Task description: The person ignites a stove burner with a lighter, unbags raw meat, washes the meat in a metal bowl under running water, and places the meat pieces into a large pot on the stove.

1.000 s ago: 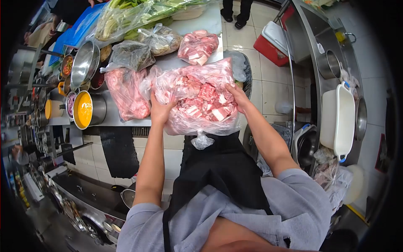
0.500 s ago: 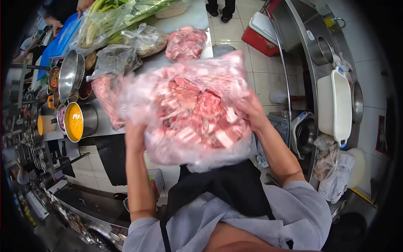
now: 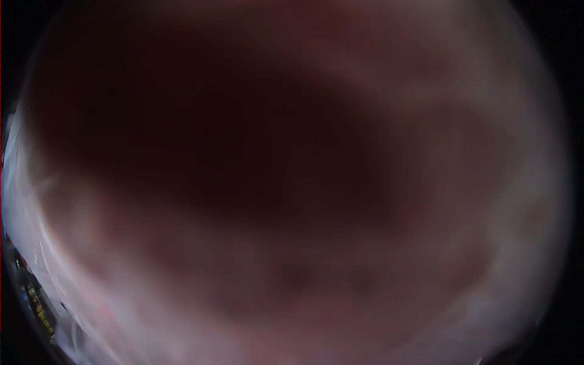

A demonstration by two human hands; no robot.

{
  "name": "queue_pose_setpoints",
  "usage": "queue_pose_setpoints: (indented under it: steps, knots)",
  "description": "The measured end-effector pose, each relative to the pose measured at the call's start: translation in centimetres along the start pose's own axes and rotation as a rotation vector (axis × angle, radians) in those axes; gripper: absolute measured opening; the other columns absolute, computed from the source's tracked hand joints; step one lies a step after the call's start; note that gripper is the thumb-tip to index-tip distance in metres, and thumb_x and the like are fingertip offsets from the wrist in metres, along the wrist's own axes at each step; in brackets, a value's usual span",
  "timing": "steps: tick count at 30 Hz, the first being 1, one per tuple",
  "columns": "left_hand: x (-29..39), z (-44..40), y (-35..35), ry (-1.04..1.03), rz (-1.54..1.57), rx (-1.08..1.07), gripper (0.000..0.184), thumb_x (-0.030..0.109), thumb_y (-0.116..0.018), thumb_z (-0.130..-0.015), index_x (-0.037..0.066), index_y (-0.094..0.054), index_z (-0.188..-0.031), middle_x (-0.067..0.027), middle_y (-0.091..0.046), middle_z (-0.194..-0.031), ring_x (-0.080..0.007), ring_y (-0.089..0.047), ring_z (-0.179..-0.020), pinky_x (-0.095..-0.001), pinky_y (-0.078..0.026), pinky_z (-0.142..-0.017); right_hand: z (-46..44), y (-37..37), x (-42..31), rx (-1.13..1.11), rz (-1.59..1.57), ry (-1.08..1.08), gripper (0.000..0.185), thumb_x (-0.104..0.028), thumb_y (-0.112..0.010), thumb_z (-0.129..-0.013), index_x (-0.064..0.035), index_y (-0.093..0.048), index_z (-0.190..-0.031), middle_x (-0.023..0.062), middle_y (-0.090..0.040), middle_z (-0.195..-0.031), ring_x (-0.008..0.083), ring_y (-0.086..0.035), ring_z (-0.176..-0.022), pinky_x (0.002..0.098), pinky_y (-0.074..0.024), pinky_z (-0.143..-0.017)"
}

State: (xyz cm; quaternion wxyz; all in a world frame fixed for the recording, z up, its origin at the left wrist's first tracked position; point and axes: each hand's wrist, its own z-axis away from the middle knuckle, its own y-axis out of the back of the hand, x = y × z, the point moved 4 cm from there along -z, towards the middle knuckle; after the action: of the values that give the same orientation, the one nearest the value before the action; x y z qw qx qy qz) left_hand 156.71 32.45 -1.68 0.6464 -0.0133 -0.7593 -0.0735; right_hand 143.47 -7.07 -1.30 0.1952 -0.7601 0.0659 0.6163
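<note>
The plastic bag of meat (image 3: 243, 286) fills nearly the whole head view, very close to the camera, dark and out of focus. Its pale plastic edge shows along the left side. Neither my left hand nor my right hand can be seen; the bag hides everything in front of me.
At the lower left edge a thin strip of the kitchen background (image 3: 39, 310) shows, with small yellow and blue items too small to name. The bag covers the rest of the surroundings.
The bag of meat, held between both my hands earlier, has come up against the camera and now blocks the view. Both hands, the counter and the floor have gone out of sight.
</note>
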Motion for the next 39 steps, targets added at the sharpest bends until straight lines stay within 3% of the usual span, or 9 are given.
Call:
queue_pose_setpoints:
  steps: [39]
  knots:
    - [2.0,2.2,0.7,-0.159,0.003,-0.003,0.046,0.025,-0.060,-0.089,-0.003,-0.054,-0.124,-0.0109,-0.059,-0.118,-0.0191,-0.057,-0.106,-0.0326,-0.045,-0.091,0.7,-0.6,0.0,-0.036,-0.038,0.128,0.068,-0.025,-0.066,-0.084,-0.0024,-0.033,-0.139,0.0092,-0.053,-0.126,0.0192,-0.054,-0.112,0.0346,-0.0439,-0.096]
